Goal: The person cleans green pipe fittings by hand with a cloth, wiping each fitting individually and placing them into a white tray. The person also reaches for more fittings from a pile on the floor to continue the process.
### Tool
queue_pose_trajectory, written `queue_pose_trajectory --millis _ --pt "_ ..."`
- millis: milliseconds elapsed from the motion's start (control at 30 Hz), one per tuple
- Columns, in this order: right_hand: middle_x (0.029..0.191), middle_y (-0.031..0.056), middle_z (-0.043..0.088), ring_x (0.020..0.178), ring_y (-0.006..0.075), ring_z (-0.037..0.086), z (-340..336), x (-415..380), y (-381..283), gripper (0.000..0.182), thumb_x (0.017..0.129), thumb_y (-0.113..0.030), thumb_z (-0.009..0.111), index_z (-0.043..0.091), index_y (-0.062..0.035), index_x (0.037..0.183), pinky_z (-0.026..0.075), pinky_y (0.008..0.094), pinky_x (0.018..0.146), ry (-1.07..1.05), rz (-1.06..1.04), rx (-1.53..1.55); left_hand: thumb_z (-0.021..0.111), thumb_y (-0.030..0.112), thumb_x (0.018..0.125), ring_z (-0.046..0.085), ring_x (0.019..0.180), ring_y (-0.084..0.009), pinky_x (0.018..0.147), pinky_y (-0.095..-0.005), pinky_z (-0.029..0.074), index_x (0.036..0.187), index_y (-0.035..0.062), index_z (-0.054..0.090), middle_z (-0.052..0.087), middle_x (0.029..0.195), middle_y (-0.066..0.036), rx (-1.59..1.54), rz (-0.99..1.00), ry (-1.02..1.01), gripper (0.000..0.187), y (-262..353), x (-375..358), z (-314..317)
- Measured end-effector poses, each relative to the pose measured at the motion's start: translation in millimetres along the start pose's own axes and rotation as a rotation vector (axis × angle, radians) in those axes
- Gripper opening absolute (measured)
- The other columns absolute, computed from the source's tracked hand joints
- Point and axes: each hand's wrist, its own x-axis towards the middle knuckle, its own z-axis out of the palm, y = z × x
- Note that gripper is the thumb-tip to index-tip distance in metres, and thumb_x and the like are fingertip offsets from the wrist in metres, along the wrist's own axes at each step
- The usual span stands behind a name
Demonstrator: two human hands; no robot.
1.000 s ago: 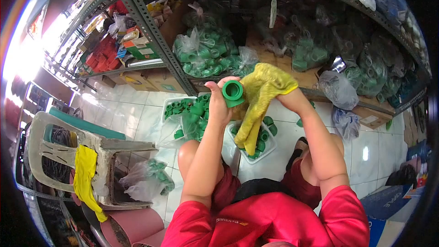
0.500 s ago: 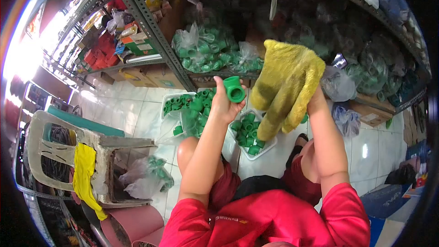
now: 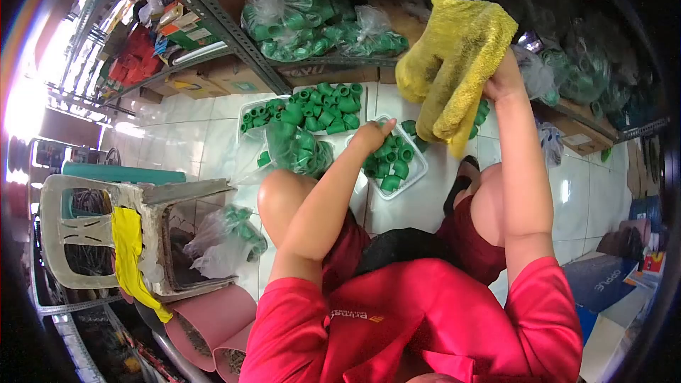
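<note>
My left hand [image 3: 371, 137] is low over the near-left rim of a small white plastic basket [image 3: 420, 175] that holds several green pipe fittings [image 3: 390, 159]. The back of this hand faces me; its fingers are curled and partly hidden, so whatever they hold is out of sight. My right hand [image 3: 505, 79] is raised at the right, gripping a fuzzy yellow cloth [image 3: 461, 57] with dark stains. The cloth hangs in folds over the floor beyond the basket, and a few green fittings [image 3: 481, 113] show just behind its lower edge.
A larger white tray [image 3: 245, 110] of green fittings and a clear bag of fittings [image 3: 301, 152] lie to the left. Metal shelving [image 3: 220, 25] with bagged fittings [image 3: 298, 25] stands ahead. At the left is a worn plastic chair [image 3: 78, 230] with a yellow cloth strip [image 3: 129, 248].
My left hand has gone down from in front of me, where it held a green tee fitting, to the small basket. My right hand has moved up and slightly right with the yellow cloth.
</note>
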Motion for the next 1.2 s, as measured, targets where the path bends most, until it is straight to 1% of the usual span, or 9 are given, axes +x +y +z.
queue_pose_trajectory --millis 100,200,367,600,633,700,767,900,1200 --pt "0.095 0.0064 0.059 0.086 0.0169 0.057 21 -5 9 0.025 0.085 -0.023 0.052 0.054 -0.0035 0.101 0.048 0.0317 0.075 0.107 -0.086 -0.178 0.047 0.065 0.075 0.055 0.055 -0.0234 0.052 -0.0334 0.044 0.099 -0.0063 0.058 0.059 0.076 -0.016 0.190 0.185 0.270 0.077 4 -8 4" --pt "0.097 0.0059 0.057 0.089 0.0154 0.055 27 -1 22 0.026 0.086 -0.021 0.051 0.053 -0.0022 0.105 0.047 0.0305 0.077 0.077 -0.055 -0.200 0.050 0.063 0.074 0.059 0.084 -0.0182 0.069 -0.0298 0.048 0.106 0.0031 0.058 0.061 0.094 -0.012 0.351 0.015 -0.577 0.068 62 -42 -37" --pt "0.097 0.0050 0.056 0.089 0.0133 0.053 55 -5 43 0.025 0.084 -0.014 0.049 0.053 0.0002 0.104 0.042 0.0269 0.079 0.085 -0.140 -0.605 0.046 0.056 0.081 0.054 0.098 -0.0160 0.076 -0.0317 0.047 0.117 0.0086 0.052 0.058 0.104 -0.005 0.158 0.143 -0.976 0.060 72 -68 -29" --pt "0.104 0.0092 0.059 0.096 0.0185 0.054 74 -21 33 0.027 0.079 -0.012 0.056 0.055 -0.0017 0.105 0.042 0.0310 0.083 -0.125 -0.427 -1.097 0.048 0.028 0.088 0.057 0.087 -0.0184 0.068 -0.0315 0.050 0.109 0.0079 0.050 0.057 0.100 -0.006 -1.252 0.428 -0.260 0.029 46 -12 -86" --pt "0.109 0.0080 0.057 0.098 0.0163 0.054 80 -25 28 0.033 0.078 -0.008 0.060 0.053 -0.0011 0.109 0.042 0.0305 0.084 -0.131 -0.376 -1.051 0.046 0.022 0.088 0.057 0.084 -0.0177 0.066 -0.0315 0.050 0.107 0.0063 0.050 0.057 0.100 -0.006 -1.441 0.352 0.131 0.025 78 -46 -102" --pt "0.109 0.0087 0.057 0.100 0.0175 0.054 84 -29 21 0.039 0.074 -0.007 0.065 0.053 -0.0014 0.110 0.042 0.0305 0.084 -0.119 -0.365 -1.141 0.047 0.027 0.088 0.052 0.102 -0.0245 0.088 -0.0389 0.044 0.112 0.0027 0.048 0.055 0.111 -0.010 -1.615 0.503 0.268 0.034 74 -53 -134" --pt "0.110 0.0094 0.057 0.099 0.0188 0.054 83 -31 12 0.039 0.077 -0.014 0.065 0.052 -0.0017 0.112 0.042 0.0297 0.085 -0.341 -0.212 -1.128 0.042 0.031 0.090 0.048 0.108 -0.0273 0.096 -0.0422 0.037 0.114 0.0034 0.047 0.052 0.117 -0.012 -1.816 0.921 -0.254 0.037 75 -81 -167" --pt "0.106 0.0078 0.059 0.094 0.0193 0.055 51 -3 1 0.048 0.082 -0.041 0.055 0.052 -0.0070 0.117 0.044 0.0292 0.080 -0.701 0.274 -1.377 0.053 0.024 0.083 0.055 0.094 -0.0298 0.083 -0.0413 0.045 0.111 0.0076 0.051 0.057 0.105 -0.011 -1.828 0.819 -0.064 0.033 85 -95 -181" --pt "0.106 0.0063 0.056 0.096 0.0185 0.053 -175 36 85 0.033 0.085 -0.030 0.046 0.052 -0.0136 0.113 0.050 0.0386 0.065 -0.049 1.076 -1.412 0.054 0.023 0.081 0.055 0.091 -0.0294 0.080 -0.0405 0.045 0.109 0.0084 0.053 0.057 0.102 -0.011 -1.691 0.895 -0.066 0.032 63 -84 -198"
